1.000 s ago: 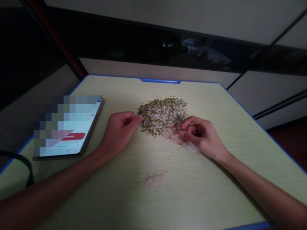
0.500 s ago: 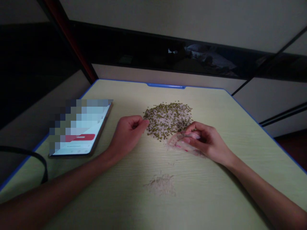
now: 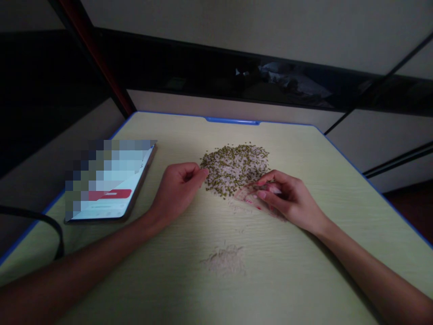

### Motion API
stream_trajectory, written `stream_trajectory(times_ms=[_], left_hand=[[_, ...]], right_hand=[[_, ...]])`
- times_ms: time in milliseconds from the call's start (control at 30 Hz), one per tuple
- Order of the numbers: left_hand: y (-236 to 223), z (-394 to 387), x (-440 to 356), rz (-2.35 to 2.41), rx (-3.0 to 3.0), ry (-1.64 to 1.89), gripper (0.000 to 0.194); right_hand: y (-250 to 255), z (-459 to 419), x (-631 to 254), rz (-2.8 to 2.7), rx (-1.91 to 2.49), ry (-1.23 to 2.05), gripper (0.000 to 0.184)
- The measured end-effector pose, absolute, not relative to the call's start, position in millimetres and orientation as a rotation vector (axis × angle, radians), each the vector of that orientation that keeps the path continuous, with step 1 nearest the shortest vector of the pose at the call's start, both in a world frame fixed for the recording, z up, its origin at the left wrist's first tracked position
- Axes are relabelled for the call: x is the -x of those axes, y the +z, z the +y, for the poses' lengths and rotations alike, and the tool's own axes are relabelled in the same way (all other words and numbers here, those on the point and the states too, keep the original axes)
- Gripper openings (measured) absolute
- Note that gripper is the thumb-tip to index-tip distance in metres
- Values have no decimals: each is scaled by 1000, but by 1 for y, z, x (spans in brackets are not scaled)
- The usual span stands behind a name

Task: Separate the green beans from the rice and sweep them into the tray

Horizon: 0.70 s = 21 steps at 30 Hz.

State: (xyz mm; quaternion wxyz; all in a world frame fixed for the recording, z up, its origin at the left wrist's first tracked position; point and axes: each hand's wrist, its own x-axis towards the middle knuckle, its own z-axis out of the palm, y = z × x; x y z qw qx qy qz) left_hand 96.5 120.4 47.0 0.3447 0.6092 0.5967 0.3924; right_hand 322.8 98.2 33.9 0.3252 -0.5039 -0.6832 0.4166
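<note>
A mixed pile of green beans and pale rice-like grains (image 3: 233, 167) lies spread on the table. At its left edge rests my left hand (image 3: 181, 187), its fingers curled and the thumb pressed to the forefinger; whatever may be inside is hidden. My right hand (image 3: 291, 198) pinches a crumpled clear plastic bag with red print (image 3: 252, 196) at the pile's near right edge. The bag lies low over the table, touching or just above some pale grains. Nearer to me is a small separate heap of pale grains (image 3: 225, 261).
A tablet or large phone with a lit screen (image 3: 117, 205) sits on the left, partly pixelated. A black cable (image 3: 50, 221) curves beside it. The pale wooden table (image 3: 169, 289) has a blue rim and backs onto a panelled cabinet (image 3: 209, 101).
The whole view has shifted slightly. The plastic bag in my right hand has changed shape a little, baring more pale grains at its near left side. My left hand keeps its pose.
</note>
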Motion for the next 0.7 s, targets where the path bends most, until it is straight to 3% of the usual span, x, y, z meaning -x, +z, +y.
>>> stream_trajectory(times_ms=[700], left_hand=[[49,119,-98,1586,-1588,999,34]], right_hand=[[34,98,-315,-1730,1370,1052,14]])
